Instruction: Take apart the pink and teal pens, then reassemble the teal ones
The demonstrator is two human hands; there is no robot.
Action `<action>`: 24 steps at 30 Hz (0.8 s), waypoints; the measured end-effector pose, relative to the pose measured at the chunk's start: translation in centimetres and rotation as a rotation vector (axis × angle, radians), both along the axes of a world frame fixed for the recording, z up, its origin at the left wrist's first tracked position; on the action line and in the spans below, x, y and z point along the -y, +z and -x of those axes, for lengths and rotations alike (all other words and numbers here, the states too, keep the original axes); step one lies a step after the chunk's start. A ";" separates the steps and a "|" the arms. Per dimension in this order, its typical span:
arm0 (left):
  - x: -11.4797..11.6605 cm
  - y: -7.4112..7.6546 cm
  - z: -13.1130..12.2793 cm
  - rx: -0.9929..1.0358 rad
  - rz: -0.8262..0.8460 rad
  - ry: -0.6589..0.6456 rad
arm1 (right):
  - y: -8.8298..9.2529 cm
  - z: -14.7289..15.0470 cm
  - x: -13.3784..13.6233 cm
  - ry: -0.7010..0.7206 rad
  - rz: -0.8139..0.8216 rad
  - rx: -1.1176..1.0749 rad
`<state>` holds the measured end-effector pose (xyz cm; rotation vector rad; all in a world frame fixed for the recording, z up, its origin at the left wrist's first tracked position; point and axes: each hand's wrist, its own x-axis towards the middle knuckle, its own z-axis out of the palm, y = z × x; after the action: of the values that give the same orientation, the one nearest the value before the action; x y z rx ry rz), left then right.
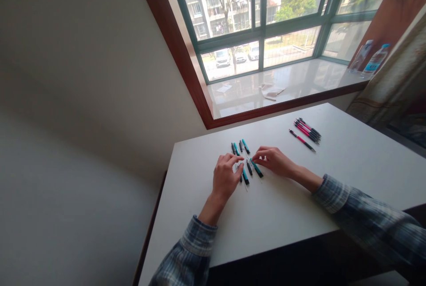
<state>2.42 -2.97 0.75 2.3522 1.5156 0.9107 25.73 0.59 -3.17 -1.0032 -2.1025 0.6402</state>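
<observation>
Mid-frame on the desk (276, 219), teal-and-black pens (256, 169) lie slanting from upper left to lower right between the curled left hand (225, 177) and right hand (271, 160), fingertips at the pens, any pinch impossible to tell.

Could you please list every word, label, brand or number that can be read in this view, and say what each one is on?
None can be read. The labels on the two plastic bottles on the windowsill are too blurred, and any printing on the teal pens or the pink pens is too small to read.
</observation>
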 end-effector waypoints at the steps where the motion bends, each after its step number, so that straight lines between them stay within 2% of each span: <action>1: 0.0 0.0 0.0 -0.018 0.000 -0.005 | 0.2 -0.2 0.0 -0.029 0.001 0.025; 4: 0.0 -0.1 0.0 -0.048 -0.003 -0.006 | 0.7 -0.9 0.1 -0.061 0.024 0.113; 10: 0.0 -0.1 0.1 -0.086 0.006 0.001 | 1.5 -1.0 0.4 -0.001 0.064 0.212; 24: -0.3 -0.3 0.6 -0.099 -0.003 0.061 | 2.0 -0.7 0.8 0.040 0.093 0.233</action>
<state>1.81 -2.69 0.43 2.3986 1.6318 0.8215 26.44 -0.23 -1.22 -1.1359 -2.3181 0.6736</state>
